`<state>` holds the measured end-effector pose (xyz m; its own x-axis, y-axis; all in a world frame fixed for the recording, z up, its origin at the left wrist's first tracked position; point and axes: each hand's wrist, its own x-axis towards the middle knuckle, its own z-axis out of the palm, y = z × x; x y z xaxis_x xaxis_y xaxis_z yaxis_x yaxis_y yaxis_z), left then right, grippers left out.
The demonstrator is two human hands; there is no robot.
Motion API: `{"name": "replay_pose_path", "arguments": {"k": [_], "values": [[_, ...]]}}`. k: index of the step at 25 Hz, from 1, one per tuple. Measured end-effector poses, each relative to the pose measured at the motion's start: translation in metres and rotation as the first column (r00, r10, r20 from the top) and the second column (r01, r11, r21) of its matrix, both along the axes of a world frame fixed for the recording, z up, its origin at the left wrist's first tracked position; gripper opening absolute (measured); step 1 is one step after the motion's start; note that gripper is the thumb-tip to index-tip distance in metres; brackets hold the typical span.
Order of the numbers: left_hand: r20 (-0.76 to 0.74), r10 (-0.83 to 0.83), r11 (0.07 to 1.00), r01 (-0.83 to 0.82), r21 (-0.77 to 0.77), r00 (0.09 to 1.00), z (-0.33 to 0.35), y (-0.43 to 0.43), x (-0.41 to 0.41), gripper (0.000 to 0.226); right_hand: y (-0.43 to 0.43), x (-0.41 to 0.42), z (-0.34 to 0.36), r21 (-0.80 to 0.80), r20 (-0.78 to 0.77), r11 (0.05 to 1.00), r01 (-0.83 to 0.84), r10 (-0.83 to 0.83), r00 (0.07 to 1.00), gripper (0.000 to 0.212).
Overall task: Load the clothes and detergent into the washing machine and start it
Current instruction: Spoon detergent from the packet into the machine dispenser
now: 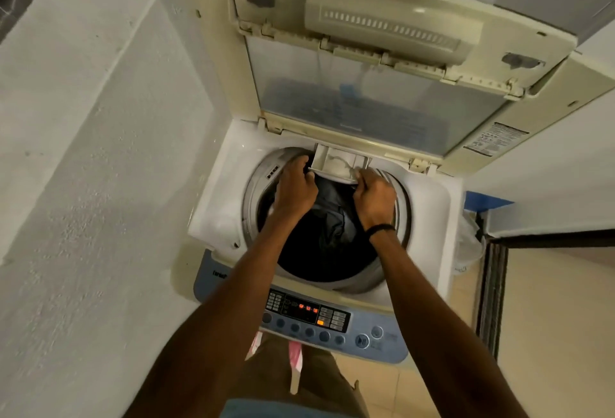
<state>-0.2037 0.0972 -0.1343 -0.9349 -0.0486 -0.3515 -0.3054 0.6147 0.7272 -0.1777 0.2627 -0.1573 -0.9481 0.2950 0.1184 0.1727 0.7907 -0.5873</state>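
I saw the top-loading washing machine (pixel 219 214) standing against a pale wall (pixel 83 151), its lid (pixel 376 51) folded upright. Dark clothes (pixel 329 218) lay inside the drum (pixel 404 218). On the near edge the control panel (pixel 309 313) showed orange lights. At the back rim the detergent drawer (pixel 336 163) stood pulled out over the drum. My left hand (pixel 294 186) curled its fingers at the drawer's left corner, and my right hand (pixel 374 193) pinched its right front edge.
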Motion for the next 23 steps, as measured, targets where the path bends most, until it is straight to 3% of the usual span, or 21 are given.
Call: {"name": "replay_pose_path", "arguments": {"k": [3,9,11,13,14,15,16,17,18,20,23], "values": [[0.013,-0.029,1.000,0.029,-0.010,0.999,-0.005,0.001,-0.004,0.046,0.000,0.002,-0.003,0.080,-0.082,0.996,-0.028,0.035,0.996,0.019],[0.022,-0.047,0.999,0.047,-0.014,0.999,-0.007,0.003,-0.005,0.047,-0.008,0.004,0.000,0.156,-0.030,0.988,0.002,0.003,1.000,0.021],[0.026,-0.042,0.999,0.042,-0.011,0.999,-0.005,0.002,-0.007,0.048,-0.011,0.005,0.004,0.111,-0.044,0.993,0.046,-0.042,0.998,0.018],[0.025,-0.025,1.000,0.025,0.001,0.999,-0.002,0.001,-0.006,0.049,-0.015,0.008,0.011,-0.071,-0.002,0.978,0.197,-0.198,0.980,0.021],[0.019,-0.013,1.000,0.013,0.009,1.000,0.000,0.000,-0.006,0.049,-0.017,0.008,0.014,-0.237,0.081,0.922,0.306,-0.296,0.952,0.025],[0.010,0.001,1.000,-0.001,0.018,1.000,0.004,-0.001,-0.005,0.049,-0.018,0.008,0.018,-0.451,0.193,0.794,0.406,-0.358,0.914,0.027],[0.000,0.017,1.000,-0.017,0.026,1.000,0.008,-0.002,-0.005,0.049,-0.018,0.008,0.023,-0.636,0.306,0.607,0.476,-0.368,0.878,0.025],[-0.013,0.037,0.999,-0.036,0.033,0.999,0.014,-0.004,-0.003,0.048,-0.017,0.009,0.030,-0.748,0.395,0.419,0.515,-0.343,0.852,0.019],[-0.030,0.056,0.998,-0.054,0.040,0.998,0.021,-0.006,-0.001,0.048,-0.017,0.010,0.039,-0.791,0.456,0.290,0.538,-0.307,0.836,0.014],[-0.087,0.089,0.995,-0.085,0.048,0.992,0.040,-0.014,0.004,0.047,-0.018,0.013,0.060,-0.814,0.506,0.196,0.546,-0.222,0.833,0.009],[-0.220,0.132,0.991,-0.124,0.052,0.967,0.081,-0.036,0.019,0.042,-0.030,0.021,0.104,-0.868,0.452,0.162,0.469,-0.131,0.882,0.012]]}}
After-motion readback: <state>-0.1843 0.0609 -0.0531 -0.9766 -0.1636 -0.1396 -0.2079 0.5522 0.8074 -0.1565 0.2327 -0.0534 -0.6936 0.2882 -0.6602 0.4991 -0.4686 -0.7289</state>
